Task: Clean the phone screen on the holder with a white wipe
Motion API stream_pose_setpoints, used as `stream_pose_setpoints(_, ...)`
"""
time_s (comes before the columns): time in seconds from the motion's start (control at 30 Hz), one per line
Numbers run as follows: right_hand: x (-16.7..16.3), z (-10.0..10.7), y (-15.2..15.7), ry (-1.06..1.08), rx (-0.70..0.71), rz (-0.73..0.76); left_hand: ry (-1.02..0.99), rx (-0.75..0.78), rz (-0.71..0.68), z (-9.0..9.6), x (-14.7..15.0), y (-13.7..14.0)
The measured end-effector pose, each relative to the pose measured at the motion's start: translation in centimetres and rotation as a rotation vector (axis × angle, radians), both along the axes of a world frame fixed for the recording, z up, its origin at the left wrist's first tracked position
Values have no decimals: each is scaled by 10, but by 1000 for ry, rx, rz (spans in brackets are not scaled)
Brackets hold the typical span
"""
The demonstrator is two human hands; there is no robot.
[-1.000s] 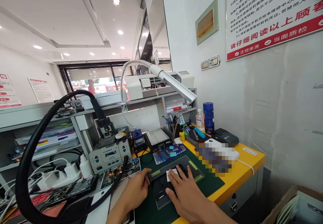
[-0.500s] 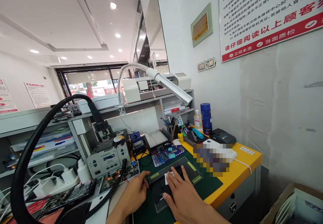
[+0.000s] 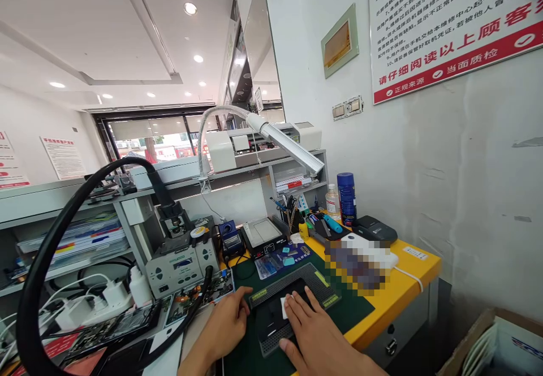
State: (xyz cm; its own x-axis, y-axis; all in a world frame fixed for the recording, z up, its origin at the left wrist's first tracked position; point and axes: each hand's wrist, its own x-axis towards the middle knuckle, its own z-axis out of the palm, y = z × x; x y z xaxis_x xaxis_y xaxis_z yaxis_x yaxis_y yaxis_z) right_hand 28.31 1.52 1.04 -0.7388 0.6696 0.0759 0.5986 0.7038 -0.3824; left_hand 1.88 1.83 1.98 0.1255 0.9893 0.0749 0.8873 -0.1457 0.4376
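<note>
A flat black device, like a phone or tablet part, lies on a dark perforated tray with yellow-green labels. My right hand is stretched flat over it, fingertips pressing a small white wipe against its surface. The wipe is partly hidden under those fingers. At the tray's left edge rests my left hand, its fingers loosely bent and a little apart, with nothing visible between them. Whether it touches the device I cannot tell. Under the tray spreads a green mat.
A grey soldering station and circuit boards stand to the left, below a thick black hose. Behind the mat sit a black-framed heating plate and a pen holder. A white device with cable lies right.
My right hand has slid slightly down and to the right with the white wipe, its fingers closer together. More of the black device shows. The left hand stays put.
</note>
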Motion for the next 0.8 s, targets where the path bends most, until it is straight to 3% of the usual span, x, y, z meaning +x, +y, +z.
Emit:
stream_pose_setpoints(0.47,-18,1,23,-56,63,-12,-21,-25,4,8,5,-4)
stream_pose_setpoints(0.8,-6,5,2,-50,-58,2,0,-32,17,7,5,-4)
